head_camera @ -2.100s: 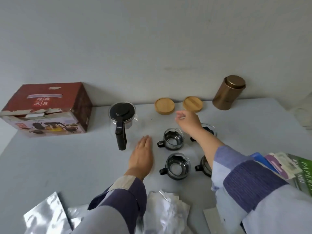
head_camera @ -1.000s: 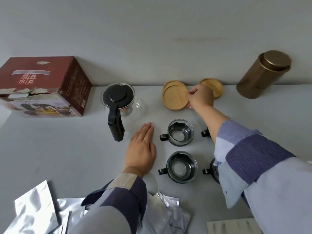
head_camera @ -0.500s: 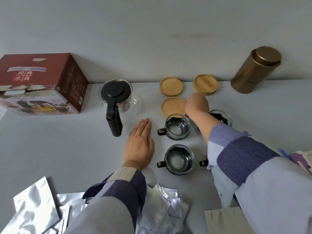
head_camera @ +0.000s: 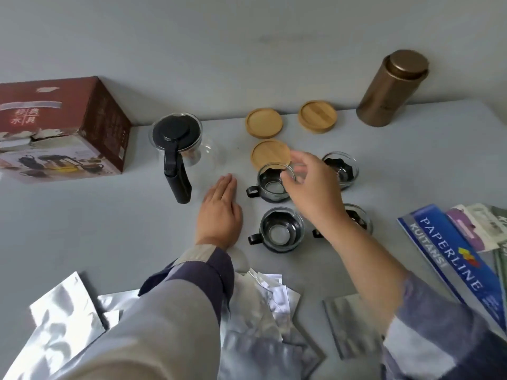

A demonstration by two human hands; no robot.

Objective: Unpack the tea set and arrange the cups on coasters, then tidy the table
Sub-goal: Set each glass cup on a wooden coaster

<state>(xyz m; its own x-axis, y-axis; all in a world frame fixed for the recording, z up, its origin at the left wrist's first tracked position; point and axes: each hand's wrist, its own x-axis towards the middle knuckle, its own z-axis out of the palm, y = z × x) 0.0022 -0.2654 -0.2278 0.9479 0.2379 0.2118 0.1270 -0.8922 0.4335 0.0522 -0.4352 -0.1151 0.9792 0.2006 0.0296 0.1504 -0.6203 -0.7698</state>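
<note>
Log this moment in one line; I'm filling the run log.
left hand: flat on table | right hand: reaching over cup | coasters: three out, bare

A plain pale grey wall [head_camera: 247,37] fills the upper part of the view, smooth apart from a faint smudge near its middle. Below it, a flat light grey table [head_camera: 82,229] butts straight against the wall. Soft, even light falls across both, casting only gentle shadows.
</note>
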